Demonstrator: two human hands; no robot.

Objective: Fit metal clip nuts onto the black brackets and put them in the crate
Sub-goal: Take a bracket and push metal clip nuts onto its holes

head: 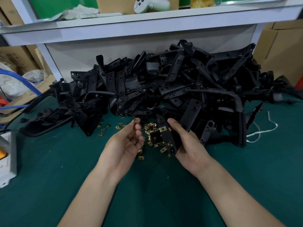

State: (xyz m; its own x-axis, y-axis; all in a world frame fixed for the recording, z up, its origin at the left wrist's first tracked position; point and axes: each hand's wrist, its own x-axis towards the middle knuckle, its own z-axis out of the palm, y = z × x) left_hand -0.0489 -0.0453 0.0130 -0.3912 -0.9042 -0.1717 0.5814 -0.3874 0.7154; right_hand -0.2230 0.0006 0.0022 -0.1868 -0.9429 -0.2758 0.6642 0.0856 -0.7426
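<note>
Bracket (168, 142) within tight right grip (186, 142); clip nut (134, 119) pinched inside left grip (126, 141)

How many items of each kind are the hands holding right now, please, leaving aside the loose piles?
Black bracket, in the right hand: 1
Fitted clip nut, on that bracket: 1
Loose clip nut, apparently, pinched by the left hand: 1
Total: 3
</note>
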